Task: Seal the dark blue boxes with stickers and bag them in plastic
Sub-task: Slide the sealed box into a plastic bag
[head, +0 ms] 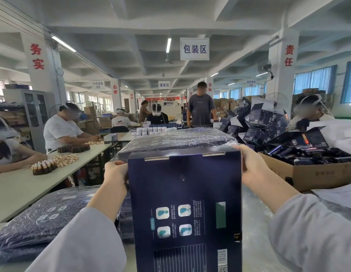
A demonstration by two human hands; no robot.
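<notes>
Head view. Dark blue box centre frame, held between both hands above the plastic-covered worktop. Lower end cut off by the bottom edge, so resting or lifted: cannot tell. Long axis running up the frame, far end uppermost, with two pale tab slots along the top rim. Broad printed face turned to the camera: four rounded icons mid-panel, barcode low at right, lettering lying sideways. Left hand on the left long edge just below the top corner, fingers curled round behind the panel and clamped on the box. Right hand on the opposite edge, a little higher, fingers wrapped over the top right corner, likewise clamped. Grey sleeves on both forearms. Directly behind the box, a stack of bagged boxes under crinkled clear plastic. Another wrapped stack low at left, beside the left forearm. At right, cardboard carton full of dark tubes, and beyond it a heap of opened blue cartons. At left, long white table with clusters of small brown bottles and seated workers. Overhead, hanging sign with blue characters.
</notes>
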